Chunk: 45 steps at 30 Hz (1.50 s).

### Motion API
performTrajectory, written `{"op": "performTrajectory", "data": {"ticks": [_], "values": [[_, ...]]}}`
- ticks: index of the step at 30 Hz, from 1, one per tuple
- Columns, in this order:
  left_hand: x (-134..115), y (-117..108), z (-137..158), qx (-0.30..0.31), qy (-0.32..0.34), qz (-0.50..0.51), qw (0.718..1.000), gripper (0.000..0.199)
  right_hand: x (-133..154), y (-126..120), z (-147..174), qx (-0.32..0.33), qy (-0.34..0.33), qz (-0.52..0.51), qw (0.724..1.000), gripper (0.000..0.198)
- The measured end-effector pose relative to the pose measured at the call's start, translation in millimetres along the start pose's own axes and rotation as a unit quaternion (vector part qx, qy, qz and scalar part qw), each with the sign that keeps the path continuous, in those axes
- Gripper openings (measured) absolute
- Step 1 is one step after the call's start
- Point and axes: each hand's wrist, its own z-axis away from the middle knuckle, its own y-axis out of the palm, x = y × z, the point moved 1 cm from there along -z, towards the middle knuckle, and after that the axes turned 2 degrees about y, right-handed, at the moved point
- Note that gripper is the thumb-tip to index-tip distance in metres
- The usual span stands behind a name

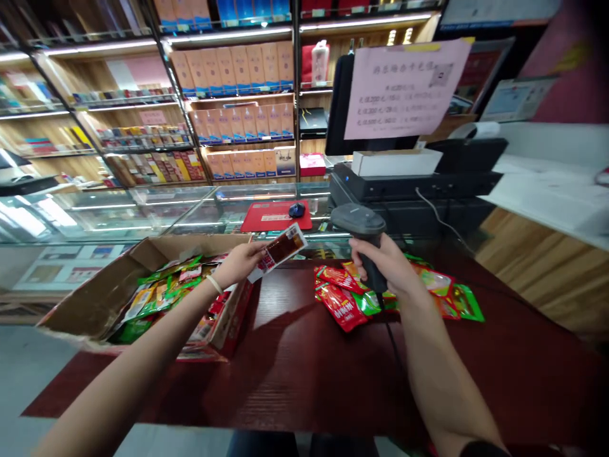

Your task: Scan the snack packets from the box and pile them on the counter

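Observation:
My left hand (244, 262) is closed on one end of a flat snack packet (284, 249) with a dark brown window and a pale edge. It holds the packet above the table, near the right rim of a cardboard box (90, 297) full of colourful snack packets (164, 292). Wrapped round the handle of a black barcode scanner (359, 219) is my right hand (387, 260). The scanner's head points left, towards the packet but apart from it. Red and green snack packets (340, 298) lie in a pile beneath and behind my right hand, which partly hides them.
The dark red wooden table (295, 374) meets a glass counter (143, 209). On the glass lie a red mouse pad (259, 218) and a mouse (297, 210). A monitor (339, 108) with a pink sign (404, 89) stands behind the scanner. The scanner's cable (391, 330) hangs over the table.

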Motion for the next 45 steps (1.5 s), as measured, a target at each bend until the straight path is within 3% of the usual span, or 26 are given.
{"op": "performTrajectory", "data": {"ticks": [3, 7, 13, 18, 23, 28, 32, 38, 45], "values": [[-19.5, 19.3, -10.2, 0.048, 0.063, -0.029, 0.996, 0.035, 8.9, -30.4, 3.6, -0.032, -0.018, -0.015, 0.999, 0.038], [-44.4, 59.4, -33.3, 0.068, 0.106, -0.094, 0.988, 0.037, 17.6, -63.6, 12.6, -0.072, -0.038, -0.02, 0.996, 0.035], [-74.6, 145.7, -58.5, 0.126, 0.148, -0.12, 0.974, 0.039, 25.6, -92.7, 25.2, -0.108, -0.087, -0.044, 0.989, 0.033], [-83.1, 212.6, -57.0, 0.232, 0.2, -0.11, 0.945, 0.039, 27.6, -105.2, 30.5, -0.119, -0.107, -0.057, 0.985, 0.031], [-81.2, 229.5, -58.7, 0.24, 0.198, -0.084, 0.947, 0.036, 27.8, -110.2, 31.5, -0.116, -0.118, -0.076, 0.983, 0.032], [-79.3, 208.6, -62.9, 0.2, 0.15, -0.071, 0.966, 0.032, 27.9, -105.4, 29.7, -0.105, -0.114, -0.08, 0.985, 0.029], [-80.0, 171.4, -61.0, 0.169, 0.129, -0.063, 0.975, 0.03, 28.7, -93.0, 26.4, -0.1, -0.106, -0.078, 0.986, 0.026], [-62.6, 78.0, -44.2, 0.059, 0.08, -0.014, 0.995, 0.03, 30.5, -55.2, 23.6, -0.074, -0.072, -0.089, 0.991, 0.025], [-12.0, -27.8, -0.7, -0.056, -0.041, 0.002, 0.998, 0.036, 16.9, 4.5, 18.5, 0.01, -0.02, -0.081, 0.997, 0.026]]}}
